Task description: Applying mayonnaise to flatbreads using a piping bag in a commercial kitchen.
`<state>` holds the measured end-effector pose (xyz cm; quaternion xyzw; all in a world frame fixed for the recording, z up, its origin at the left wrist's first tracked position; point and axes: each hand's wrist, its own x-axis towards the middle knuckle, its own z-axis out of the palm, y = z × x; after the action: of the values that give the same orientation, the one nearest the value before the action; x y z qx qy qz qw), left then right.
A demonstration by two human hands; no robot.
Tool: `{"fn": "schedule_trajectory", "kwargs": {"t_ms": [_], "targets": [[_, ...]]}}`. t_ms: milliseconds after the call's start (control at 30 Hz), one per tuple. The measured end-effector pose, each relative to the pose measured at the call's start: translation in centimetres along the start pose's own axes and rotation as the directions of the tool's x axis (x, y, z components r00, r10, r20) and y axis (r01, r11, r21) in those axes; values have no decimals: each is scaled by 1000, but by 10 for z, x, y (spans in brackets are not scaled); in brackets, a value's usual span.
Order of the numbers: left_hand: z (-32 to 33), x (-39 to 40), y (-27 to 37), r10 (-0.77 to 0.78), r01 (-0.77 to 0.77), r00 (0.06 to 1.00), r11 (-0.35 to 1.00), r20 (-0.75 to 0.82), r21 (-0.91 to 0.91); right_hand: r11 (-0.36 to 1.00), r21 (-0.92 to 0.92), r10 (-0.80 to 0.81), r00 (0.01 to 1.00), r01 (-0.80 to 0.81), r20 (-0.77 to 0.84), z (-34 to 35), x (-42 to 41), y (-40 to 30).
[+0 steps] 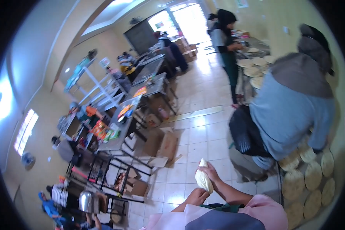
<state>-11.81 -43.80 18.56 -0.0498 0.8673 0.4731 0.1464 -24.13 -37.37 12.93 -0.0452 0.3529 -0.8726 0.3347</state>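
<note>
A filled piping bag (203, 178), pale cream in colour, is held upright-looking in front of my body, above the tiled floor. My right hand (209, 170) is wrapped around its upper part in the picture. At its other end, close to my clothing, my left hand (198, 196) is closed on the gathered bag. To the right, a table (287, 210) bears several round, flat, pale cake layers (313, 175). A person in a blue-grey top (293, 106) bends over that table, their hands mostly hidden.
A long row of dark tables (115, 143) with packets runs along the left. Open cardboard boxes (161, 146) and egg cartons stand on the floor and a lower shelf. Another person (225, 43) works at a table with more round cakes (251, 71). A metal pot (88, 202) is at lower left.
</note>
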Motion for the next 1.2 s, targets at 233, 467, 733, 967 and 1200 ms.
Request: {"fn": "schedule_trajectory", "kwargs": {"t_ms": [233,467,733,967,1200], "targets": [[-106,51,-23,142,-147,942,989,-305,6,988,-142,-39,987,61,155,98,121,-48],[-190,87,-90,73,-140,882,984,-465,-112,979,-200,70,977,-30,199,139,233,12],[-305,175,-122,77,-116,957,985,-279,-126,988,-130,78,997,-78,-5,146,357,21],[-335,302,-109,102,-102,995,979,-11,-175,972,-163,-211,928,167,-307,89,420,-45],[-317,452,-52,216,-178,947,969,239,-172,911,-125,-395,749,392,-532,-18,469,-131]]}}
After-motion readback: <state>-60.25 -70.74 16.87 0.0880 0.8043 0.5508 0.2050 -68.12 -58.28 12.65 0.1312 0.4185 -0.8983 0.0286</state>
